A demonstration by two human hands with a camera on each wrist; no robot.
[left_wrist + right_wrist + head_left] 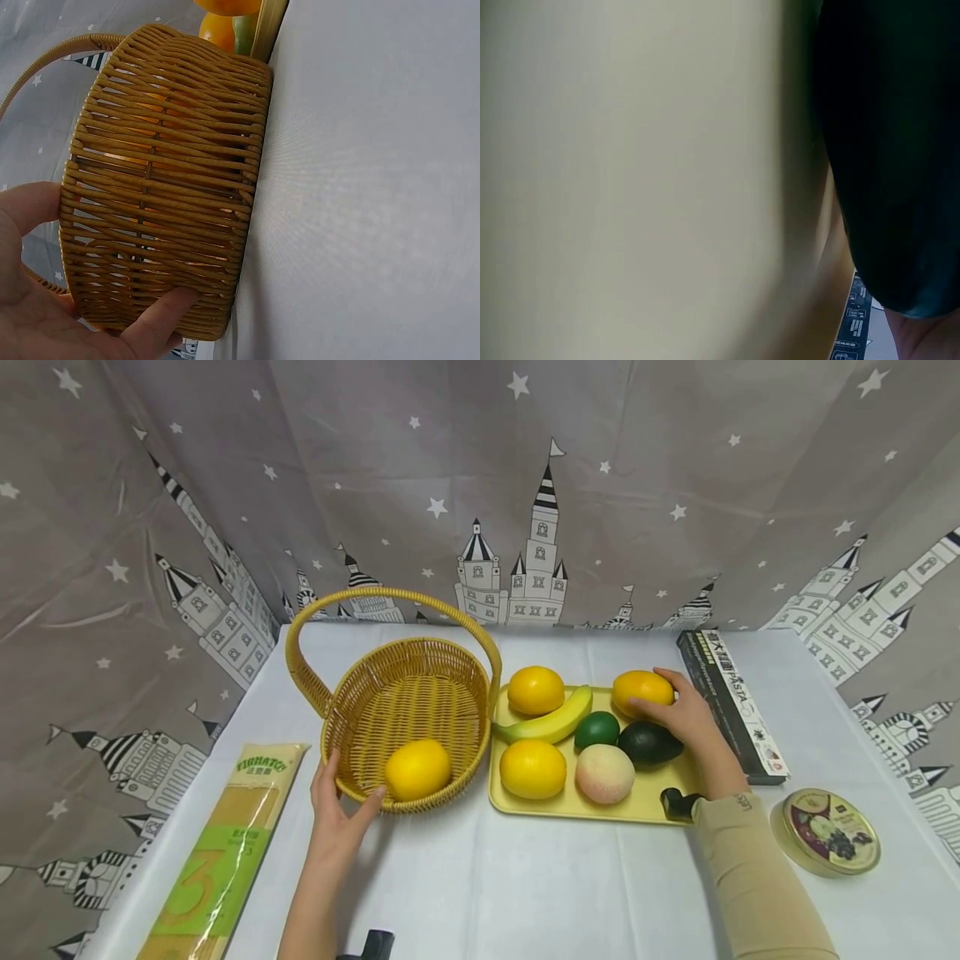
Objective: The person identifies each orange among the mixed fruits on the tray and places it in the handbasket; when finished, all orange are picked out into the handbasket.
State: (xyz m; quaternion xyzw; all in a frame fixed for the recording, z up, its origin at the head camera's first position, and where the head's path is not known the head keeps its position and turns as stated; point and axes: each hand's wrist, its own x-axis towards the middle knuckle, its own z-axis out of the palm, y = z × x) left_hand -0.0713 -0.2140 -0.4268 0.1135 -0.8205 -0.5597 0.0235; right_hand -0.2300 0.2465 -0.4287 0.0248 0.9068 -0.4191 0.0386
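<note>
Spaghetti bag (213, 860) at left seems to read "FIRMATCH", big "3". Black box (733, 710) at right: "PASTA". Tin (831, 833) print too small. Right hand (686, 714) grips yellow-orange oval fruit (639, 687), long axis left-right, at far edge of yellow tray (645, 800). Left hand (336, 818) holds wicker basket (405, 697) rim, 1 yellow fruit (417, 770) inside.

Consists of a table (555, 885) spread with white cloth. Carries a wicker basket (412, 702) left of the middle and, just beside it on the right, a yellow tray (651, 792). Bears a slanting pasta packet (221, 860) at far left, plus a flat box (731, 706) and round tin (831, 832) at right.
</note>
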